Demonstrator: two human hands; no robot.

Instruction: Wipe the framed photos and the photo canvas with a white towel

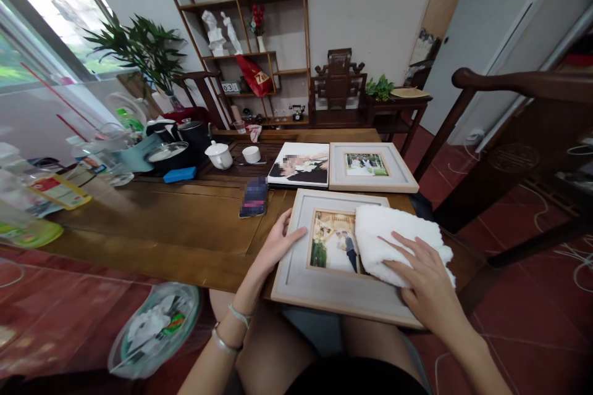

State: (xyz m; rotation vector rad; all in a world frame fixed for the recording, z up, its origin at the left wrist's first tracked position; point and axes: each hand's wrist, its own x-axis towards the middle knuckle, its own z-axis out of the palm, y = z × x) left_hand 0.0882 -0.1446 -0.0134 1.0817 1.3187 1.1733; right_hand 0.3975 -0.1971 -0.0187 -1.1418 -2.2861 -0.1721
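A pale wooden picture frame (296, 278) with a wedding photo lies at the near edge of the wooden table (176, 222). My left hand (277, 241) grips the frame's left edge, thumb on top. My right hand (424, 278) lies flat with fingers spread on a folded white towel (384, 228), which rests on the right part of the frame and covers some of the photo.
Behind lie a second framed photo (370, 166), an unframed print (300, 165) and a phone (254, 197). A tea set with white teapot (219, 155), cup and dark kettles stands at the left. A bin (155, 327) is on the floor at left, a wooden chair (509, 111) at right.
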